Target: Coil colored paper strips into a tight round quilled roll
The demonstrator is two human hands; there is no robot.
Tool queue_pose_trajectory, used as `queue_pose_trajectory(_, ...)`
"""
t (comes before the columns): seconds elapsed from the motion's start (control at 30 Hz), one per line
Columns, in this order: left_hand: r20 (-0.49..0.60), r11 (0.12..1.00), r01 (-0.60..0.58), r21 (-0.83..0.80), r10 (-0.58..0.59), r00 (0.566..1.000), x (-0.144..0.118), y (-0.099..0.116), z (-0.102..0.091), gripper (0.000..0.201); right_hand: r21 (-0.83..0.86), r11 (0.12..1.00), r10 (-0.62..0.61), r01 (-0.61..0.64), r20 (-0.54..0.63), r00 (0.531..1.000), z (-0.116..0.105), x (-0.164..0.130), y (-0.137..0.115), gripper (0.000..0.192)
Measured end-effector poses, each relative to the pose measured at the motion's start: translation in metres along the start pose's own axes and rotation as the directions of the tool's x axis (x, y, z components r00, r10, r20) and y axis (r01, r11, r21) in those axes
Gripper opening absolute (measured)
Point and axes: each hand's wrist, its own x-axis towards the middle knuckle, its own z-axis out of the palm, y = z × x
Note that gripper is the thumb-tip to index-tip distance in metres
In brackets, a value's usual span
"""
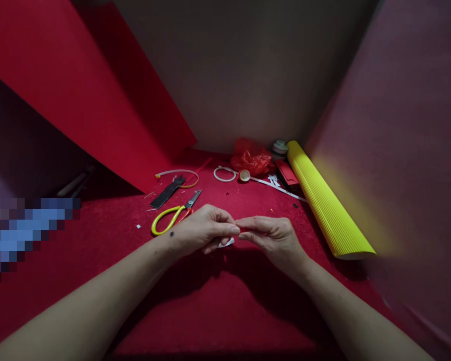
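Note:
My left hand [214, 229] and my right hand [272, 235] meet fingertip to fingertip above the red cloth [225, 321]. Both are closed in a pinch. Whatever lies between the fingertips is too small or hidden to name. A small white piece [226, 243] shows just under my left fingers; whether they hold it I cannot tell. Behind my left wrist lie scissors [168, 220] with yellow and red handles, their blades pointing away and partly apart. A black strip [168, 192] rests beyond the scissors.
A yellow corrugated roll [326, 205] leans along the right wall. Toward the back are a red plastic bag [251, 158], a lidded jar [280, 147], a white ring [224, 174] and a yellowish curved strip [190, 179]. A large red board [78, 85] slants in from the left.

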Motion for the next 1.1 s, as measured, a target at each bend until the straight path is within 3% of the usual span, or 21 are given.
queue_pose_trajectory(0.27, 0.003, 0.998, -0.033, -0.048, 0.034, 0.999, 0.0003, -0.0018, -0.0038, 0.013, -0.070, 0.995, -0.077, 0.070, -0.111, 0.991, 0.0011, -0.0017, 0.0036, 0.020)
queue_pose_trajectory(0.4, 0.007, 0.996, -0.040, -0.080, 0.040, 0.999, 0.0007, -0.0016, -0.0031, 0.012, -0.027, 0.997, -0.077, 0.074, -0.159, 0.984, 0.0011, -0.0023, 0.0039, 0.022)
queue_pose_trajectory(0.57, -0.055, 0.996, -0.049, -0.069, 0.045, 0.997, -0.0015, 0.0011, 0.0013, 0.014, 0.028, 0.998, -0.043, 0.048, -0.159, 0.986, 0.0008, -0.0025, 0.0049, 0.022)
queue_pose_trajectory(0.73, -0.042, 0.989, -0.085, -0.124, 0.080, 0.996, -0.0032, 0.0025, 0.0026, 0.013, 0.008, 0.999, -0.049, 0.052, -0.216, 0.975, 0.0009, -0.0014, 0.0011, 0.017)
queue_pose_trajectory(0.9, -0.074, 0.989, -0.091, -0.115, 0.083, 0.994, -0.0004, -0.0009, 0.0019, 0.015, 0.113, 0.991, -0.052, 0.076, -0.204, 0.978, 0.0018, 0.0009, -0.0034, 0.014)
queue_pose_trajectory(1.1, -0.059, 0.983, -0.119, -0.140, 0.112, 0.992, -0.0003, -0.0018, 0.0045, 0.013, 0.123, 0.987, -0.072, 0.099, -0.207, 0.976, 0.0013, -0.0005, -0.0048, 0.022)
